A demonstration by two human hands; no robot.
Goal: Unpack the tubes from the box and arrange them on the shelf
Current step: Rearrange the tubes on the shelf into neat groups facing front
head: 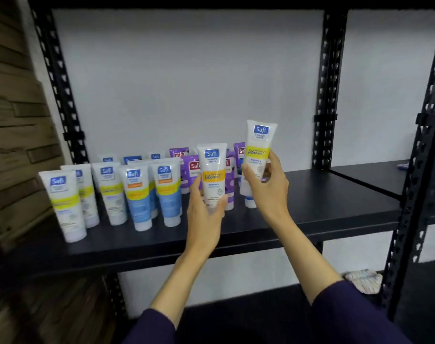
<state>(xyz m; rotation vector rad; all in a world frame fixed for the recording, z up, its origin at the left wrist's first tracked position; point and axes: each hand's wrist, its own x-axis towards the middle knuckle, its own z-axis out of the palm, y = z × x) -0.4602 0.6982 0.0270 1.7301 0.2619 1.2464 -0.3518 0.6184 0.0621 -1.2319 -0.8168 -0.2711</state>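
My left hand (204, 211) grips a white tube with an orange band (212, 175), held upright over the black shelf (335, 207). My right hand (265, 186) holds a second white tube with a yellow band (259, 145), raised higher and a little to the right. On the shelf stand several tubes cap-down: white-and-yellow ones (65, 202) at the left, blue ones (168, 194) in the middle, purple ones (190, 170) behind my hands. No box is in view.
Black perforated uprights (328, 95) frame the shelf bay. Stacked cardboard boxes (15, 145) fill the left edge. The shelf's right half is bare. A lower shelf holds a pale bundle (362, 280). A neighbouring shelf (375, 177) lies to the right.
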